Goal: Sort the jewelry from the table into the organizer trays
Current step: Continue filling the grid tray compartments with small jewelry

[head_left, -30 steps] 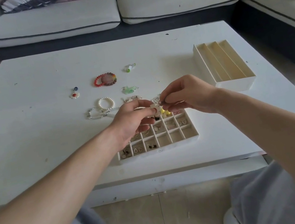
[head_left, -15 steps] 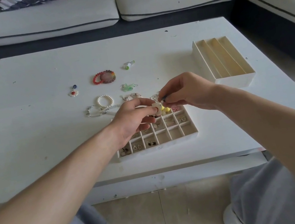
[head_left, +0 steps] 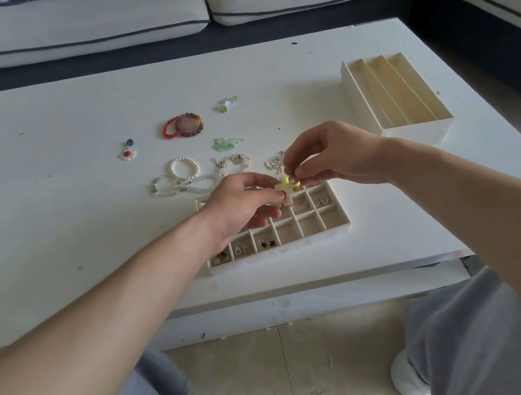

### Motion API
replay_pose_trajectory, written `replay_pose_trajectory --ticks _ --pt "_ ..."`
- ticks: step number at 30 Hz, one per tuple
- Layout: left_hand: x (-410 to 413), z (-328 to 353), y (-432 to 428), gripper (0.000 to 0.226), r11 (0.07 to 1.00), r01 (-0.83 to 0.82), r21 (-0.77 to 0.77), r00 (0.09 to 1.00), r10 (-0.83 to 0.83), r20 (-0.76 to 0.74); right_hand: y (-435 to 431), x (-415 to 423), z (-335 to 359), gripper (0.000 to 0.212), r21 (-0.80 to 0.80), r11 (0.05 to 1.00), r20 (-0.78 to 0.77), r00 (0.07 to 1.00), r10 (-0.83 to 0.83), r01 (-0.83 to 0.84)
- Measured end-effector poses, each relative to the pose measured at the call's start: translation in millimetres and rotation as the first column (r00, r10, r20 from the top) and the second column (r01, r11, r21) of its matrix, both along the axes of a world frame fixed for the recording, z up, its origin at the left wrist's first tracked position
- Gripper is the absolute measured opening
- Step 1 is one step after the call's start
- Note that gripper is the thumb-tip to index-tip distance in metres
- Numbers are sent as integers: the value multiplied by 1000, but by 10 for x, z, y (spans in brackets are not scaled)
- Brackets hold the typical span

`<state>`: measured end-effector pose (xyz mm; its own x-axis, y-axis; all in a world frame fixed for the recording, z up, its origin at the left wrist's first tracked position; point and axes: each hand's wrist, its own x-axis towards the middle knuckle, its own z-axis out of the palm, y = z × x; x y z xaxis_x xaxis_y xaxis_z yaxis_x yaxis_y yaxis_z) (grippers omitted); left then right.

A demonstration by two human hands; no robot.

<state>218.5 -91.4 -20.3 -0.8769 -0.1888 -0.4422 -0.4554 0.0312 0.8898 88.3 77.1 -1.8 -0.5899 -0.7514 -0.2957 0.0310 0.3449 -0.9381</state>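
My left hand (head_left: 241, 206) and my right hand (head_left: 331, 155) meet above the gridded organizer tray (head_left: 315, 240), both pinching a small cream flower earring (head_left: 285, 189) with yellow beads. The tray holds small earrings in several cells; my left hand covers its left part. Loose jewelry lies behind the tray: a pearl bracelet (head_left: 184, 169), a red bead bracelet (head_left: 184, 126), a green earring (head_left: 225, 143), a green and clear piece (head_left: 227, 103), a flower pendant (head_left: 128, 152), and silver chains (head_left: 167, 187).
A cream tray with three long slots (head_left: 414, 131) stands at the right of the white table (head_left: 63, 214). Sofas line the far side and the right. My knees sit below the table's near edge.
Both hands stay together over the tray, still working the flower earring. The camera has tilted slightly, and the scene sits a little higher in view.
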Motion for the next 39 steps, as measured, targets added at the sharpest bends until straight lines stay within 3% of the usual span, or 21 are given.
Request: replay_pose_trajectory --ticks 6,10,15,22,39 --pt "1 -135 65 3 921 99 -376 994 -111 -10 -27 37 -80 30 199 975 -327 931 164 -101" --pt "-14 -145 99 6 833 145 -534 987 -161 17 -101 92 -149 31 298 944 -370 895 250 -140" --pt "-19 -168 100 5 759 220 -613 973 -219 77 -142 196 -187 32 358 922 -409 862 299 -150" --pt "6 -200 151 7 578 254 -776 957 -268 114 -180 257 -252 31 427 897 -470 819 330 -116" --pt "-2 -302 201 5 461 214 -861 972 -192 139 -162 233 -330 17 478 873 -489 798 353 -93"
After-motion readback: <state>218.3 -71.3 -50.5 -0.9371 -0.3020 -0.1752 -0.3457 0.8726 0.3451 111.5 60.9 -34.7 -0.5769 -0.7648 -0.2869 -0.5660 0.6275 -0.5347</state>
